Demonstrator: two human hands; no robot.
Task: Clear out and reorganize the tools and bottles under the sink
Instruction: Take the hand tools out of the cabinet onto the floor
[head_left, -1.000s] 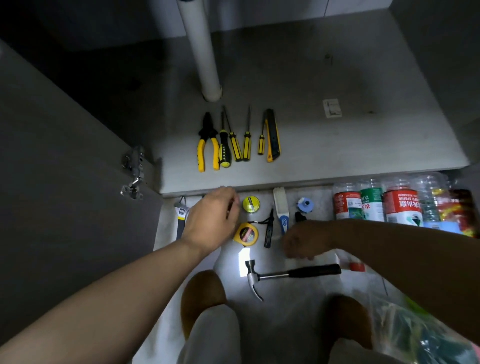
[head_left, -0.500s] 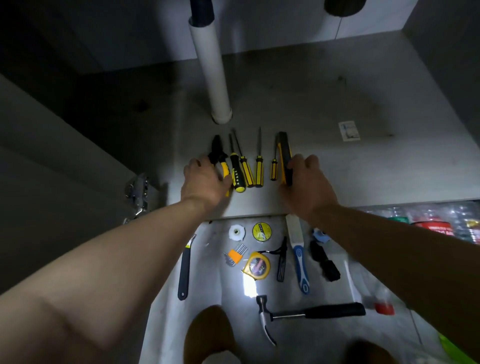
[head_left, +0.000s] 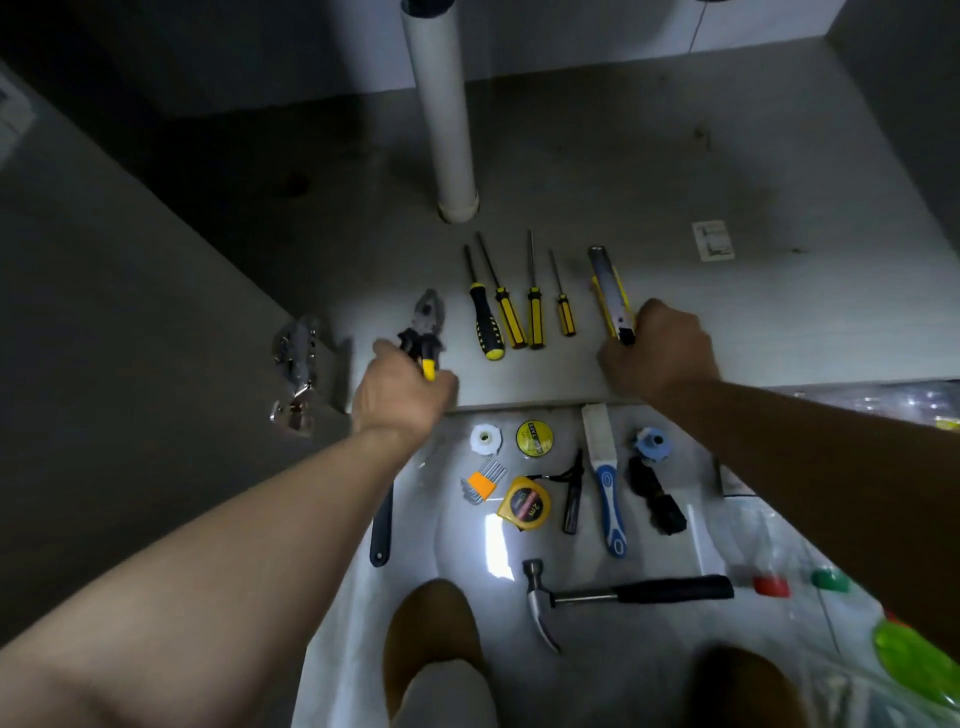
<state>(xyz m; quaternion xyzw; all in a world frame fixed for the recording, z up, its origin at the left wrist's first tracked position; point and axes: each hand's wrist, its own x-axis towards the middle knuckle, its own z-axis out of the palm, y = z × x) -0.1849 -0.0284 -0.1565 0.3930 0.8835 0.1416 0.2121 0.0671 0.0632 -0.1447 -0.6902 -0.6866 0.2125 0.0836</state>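
My left hand (head_left: 400, 395) gripped the pliers (head_left: 425, 325) by their yellow handles, head jutting past my knuckles, and my right hand (head_left: 657, 353) gripped the utility knife (head_left: 608, 286) by its near end; I judged both rigid, the pliers head-heavy, the knife light and blade-risky.

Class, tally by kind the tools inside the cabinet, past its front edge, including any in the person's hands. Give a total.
Pliers: 1
Screwdrivers: 4
Utility knife: 1
Total: 6
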